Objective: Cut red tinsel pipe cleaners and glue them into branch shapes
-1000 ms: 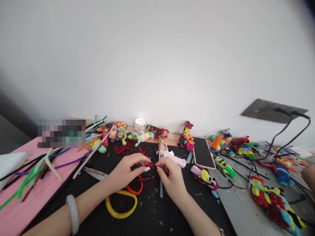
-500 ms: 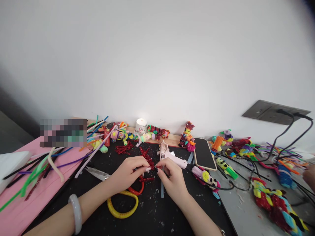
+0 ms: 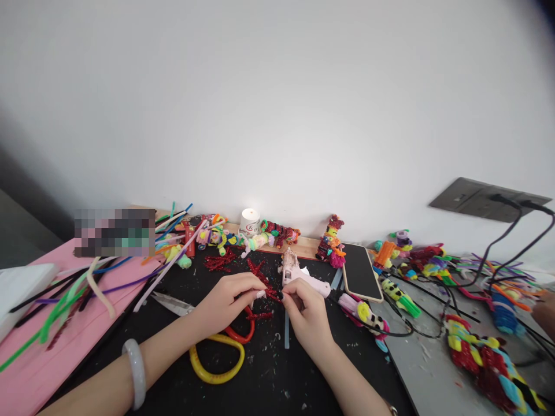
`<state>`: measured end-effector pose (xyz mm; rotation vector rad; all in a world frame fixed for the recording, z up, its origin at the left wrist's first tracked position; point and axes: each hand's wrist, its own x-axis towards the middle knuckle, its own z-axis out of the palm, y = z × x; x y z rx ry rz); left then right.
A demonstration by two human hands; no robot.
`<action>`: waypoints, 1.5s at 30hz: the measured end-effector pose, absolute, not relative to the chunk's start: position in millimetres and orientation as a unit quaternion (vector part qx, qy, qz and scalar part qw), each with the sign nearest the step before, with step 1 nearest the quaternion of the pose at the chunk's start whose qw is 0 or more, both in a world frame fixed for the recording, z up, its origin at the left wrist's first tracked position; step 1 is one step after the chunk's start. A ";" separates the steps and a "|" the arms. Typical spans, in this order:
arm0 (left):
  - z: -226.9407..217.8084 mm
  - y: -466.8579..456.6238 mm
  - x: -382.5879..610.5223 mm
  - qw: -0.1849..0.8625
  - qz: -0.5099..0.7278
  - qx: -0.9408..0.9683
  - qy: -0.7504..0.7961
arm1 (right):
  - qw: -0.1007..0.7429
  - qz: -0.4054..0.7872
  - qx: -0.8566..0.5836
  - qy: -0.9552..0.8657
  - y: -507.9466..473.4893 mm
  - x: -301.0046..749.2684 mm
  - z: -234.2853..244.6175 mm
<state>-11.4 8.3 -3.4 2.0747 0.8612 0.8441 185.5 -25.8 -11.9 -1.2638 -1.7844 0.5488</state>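
Observation:
My left hand (image 3: 234, 303) and my right hand (image 3: 307, 315) meet over the black mat, each with thumb and index finger pinched. A short piece of red tinsel pipe cleaner (image 3: 272, 294) shows between the fingertips; its ends are hidden in the pinches. More red tinsel pieces (image 3: 256, 268) lie just behind. Under my left hand rest scissors with yellow and red handles (image 3: 217, 378), blades pointing left. A bent red tinsel piece (image 3: 261, 316) lies by the red handle. Beyond my right hand is a pale pink glue gun (image 3: 306, 280), a clear glue stick (image 3: 287, 332) nearer me.
Loose pipe cleaners (image 3: 65, 312) spread over a pink sheet (image 3: 30, 375) at left. A paper cup (image 3: 250, 222) and several pipe-cleaner figures line the wall. A phone (image 3: 362, 271), black cables (image 3: 492, 254) and more figures lie right. Another person's hand (image 3: 544, 312) shows at the right edge.
My fingertips have drawn slightly apart, my right hand shifting a little to the right. More red tinsel shows between them. The whole view has shifted slightly.

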 end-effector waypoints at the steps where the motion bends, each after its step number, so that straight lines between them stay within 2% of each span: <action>1: -3.4 8.3 -11.4 0.360 0.327 0.807 0.335 | 0.431 0.220 -0.505 -0.714 -26.0 185.6 -12.2; 13: -1.6 8.6 -11.6 0.354 0.339 0.799 0.348 | 0.443 0.215 -0.509 -0.706 -25.6 187.4 -11.6; 31: -4.1 7.3 -10.1 0.343 0.292 0.819 0.354 | 0.431 0.220 -0.506 -0.714 -26.1 186.3 -11.2; 35: -1.7 7.0 -10.3 0.329 0.312 0.814 0.362 | 0.440 0.181 -0.520 -0.709 -22.7 195.3 -11.5; 38: -0.1 9.3 -11.7 0.310 0.346 0.791 0.398 | 0.443 0.089 -0.579 -0.678 -15.3 207.2 -13.2; 41: 0.6 11.8 -13.5 0.307 0.368 0.755 0.448 | 0.350 0.018 -0.657 -0.667 -8.9 215.2 -16.5; 45: -0.2 13.6 -15.2 0.311 0.386 0.727 0.475 | 0.224 0.010 -0.713 -0.664 -7.5 215.9 -18.9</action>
